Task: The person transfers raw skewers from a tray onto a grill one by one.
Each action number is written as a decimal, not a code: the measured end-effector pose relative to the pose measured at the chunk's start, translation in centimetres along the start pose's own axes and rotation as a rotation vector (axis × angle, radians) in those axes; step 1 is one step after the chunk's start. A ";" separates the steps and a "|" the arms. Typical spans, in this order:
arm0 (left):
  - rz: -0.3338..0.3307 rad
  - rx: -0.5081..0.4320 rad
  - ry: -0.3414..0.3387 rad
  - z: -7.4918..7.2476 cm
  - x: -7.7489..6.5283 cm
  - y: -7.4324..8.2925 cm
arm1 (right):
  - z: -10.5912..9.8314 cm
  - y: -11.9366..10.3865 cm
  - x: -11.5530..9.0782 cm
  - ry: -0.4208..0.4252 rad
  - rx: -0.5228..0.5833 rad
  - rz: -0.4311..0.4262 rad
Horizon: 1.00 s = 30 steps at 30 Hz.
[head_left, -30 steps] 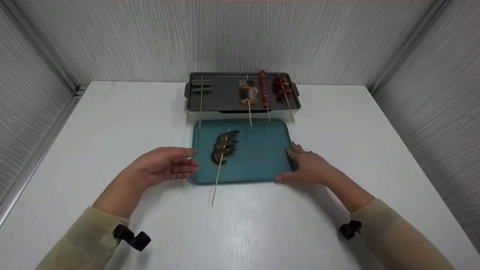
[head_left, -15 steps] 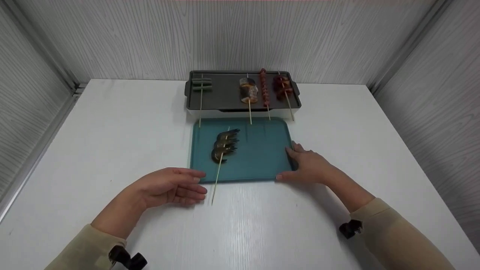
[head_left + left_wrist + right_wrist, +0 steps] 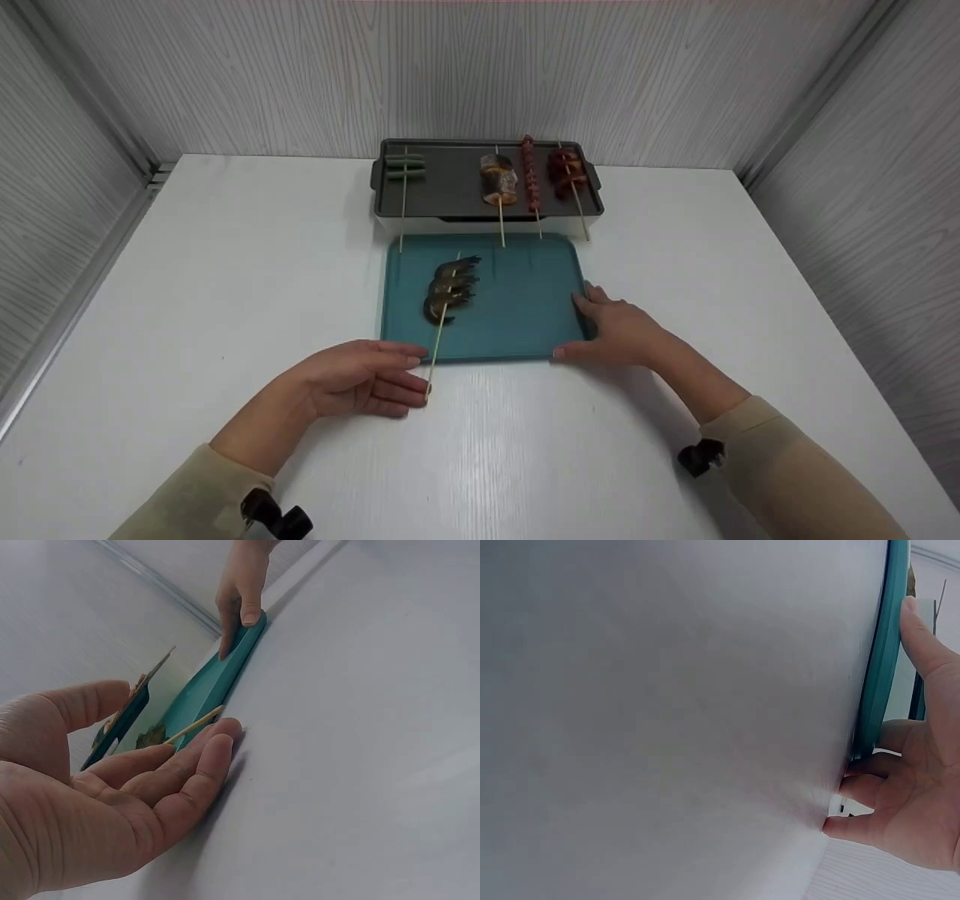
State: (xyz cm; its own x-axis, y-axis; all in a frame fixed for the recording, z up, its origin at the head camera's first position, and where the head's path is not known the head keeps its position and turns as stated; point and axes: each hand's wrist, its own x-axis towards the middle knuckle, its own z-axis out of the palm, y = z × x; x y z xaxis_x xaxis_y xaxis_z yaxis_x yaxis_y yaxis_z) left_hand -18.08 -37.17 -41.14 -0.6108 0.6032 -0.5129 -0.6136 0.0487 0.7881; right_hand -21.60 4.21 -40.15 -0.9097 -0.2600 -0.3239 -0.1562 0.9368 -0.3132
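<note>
A shrimp skewer (image 3: 448,289) lies slantwise on the teal tray (image 3: 517,315), its bare stick passing over the front rim. My left hand (image 3: 360,379) is beside that stick's lower end, its fingertips right by it. In the left wrist view the stick (image 3: 196,724) runs just beyond the fingertips, and the thumb stands well apart from the fingers. My right hand (image 3: 619,334) holds the tray's front right corner. Its thumb lies at the front rim and its fingers along the right side, as the right wrist view of the hand (image 3: 922,765) also shows.
Behind the tray stands a dark grill plate (image 3: 450,199) on a white base. On it lie a green vegetable skewer (image 3: 406,166), a fish-like skewer (image 3: 499,184), a red beaded skewer (image 3: 529,180) and a dark red skewer (image 3: 566,174). Their sticks jut forward past its front edge.
My left hand has left the tray's left edge, moving toward me and then right to the shrimp skewer's stick. My right hand has stayed at the tray.
</note>
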 end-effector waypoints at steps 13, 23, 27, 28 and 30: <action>-0.009 -0.034 -0.031 0.7 0.9 -0.4 | 0.1 0.0 0.1 0.005 -0.013 0.013; 0.012 -0.062 -0.029 1.0 1.2 -0.3 | 0.2 0.1 0.1 -0.002 -0.002 0.008; 0.031 -0.062 -0.029 1.1 1.2 -0.2 | 0.2 0.2 0.2 -0.004 0.008 0.004; 0.033 -0.063 -0.028 1.1 1.3 -0.2 | 0.2 0.2 0.2 -0.004 0.009 0.002; 0.036 -0.067 -0.022 1.2 1.3 -0.2 | 0.2 0.2 0.2 -0.006 0.010 0.004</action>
State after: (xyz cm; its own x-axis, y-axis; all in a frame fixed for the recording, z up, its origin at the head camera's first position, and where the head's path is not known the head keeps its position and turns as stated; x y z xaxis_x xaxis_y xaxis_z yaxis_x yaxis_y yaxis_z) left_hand -18.18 -35.47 -41.54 -0.6224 0.6212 -0.4761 -0.6241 -0.0267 0.7809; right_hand -21.73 4.30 -40.41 -0.9080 -0.2579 -0.3302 -0.1488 0.9353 -0.3211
